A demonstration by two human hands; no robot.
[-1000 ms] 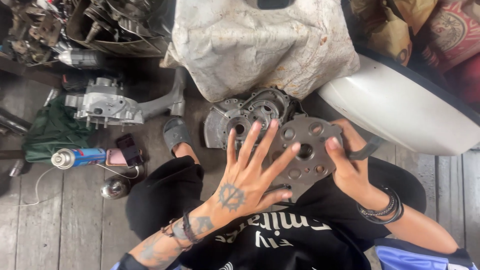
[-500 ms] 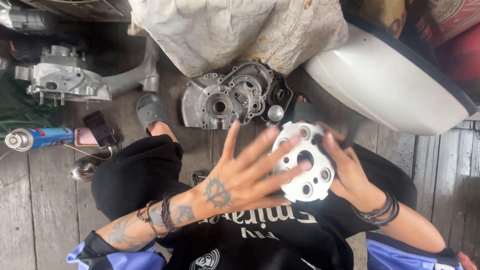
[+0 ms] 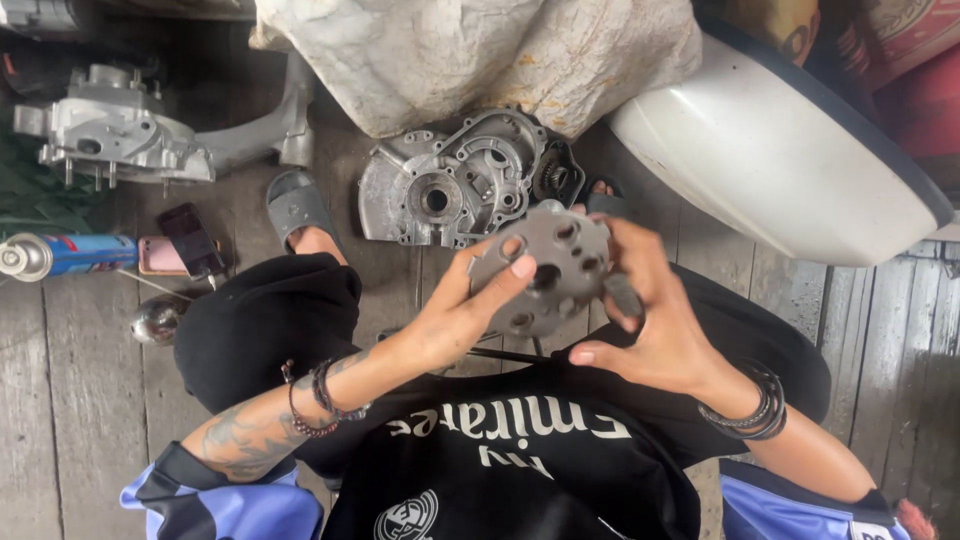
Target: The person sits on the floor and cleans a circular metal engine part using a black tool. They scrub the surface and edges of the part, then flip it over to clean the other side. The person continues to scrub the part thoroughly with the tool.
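Note:
A round grey metal plate (image 3: 545, 262) with several holes is held up in front of my chest. My left hand (image 3: 462, 305) grips its left edge, thumb on the face. My right hand (image 3: 645, 315) holds its right side, fingers curled behind it. Just beyond the plate, a silver engine case half (image 3: 450, 185) with a small gear lies on the wooden floor. I sit with my knees apart, in black clothes.
A second engine casing (image 3: 130, 135) lies at the far left. A blue spray can (image 3: 60, 254), a phone (image 3: 190, 243) and a shiny metal ball (image 3: 155, 320) lie left of my knee. A grey cloth bundle (image 3: 470, 55) and a white curved panel (image 3: 780, 160) sit ahead.
My left hand was spread flat over the plate; now it has closed on the plate's left edge. The plate has turned and moved slightly left and up. The camera view shifted a little.

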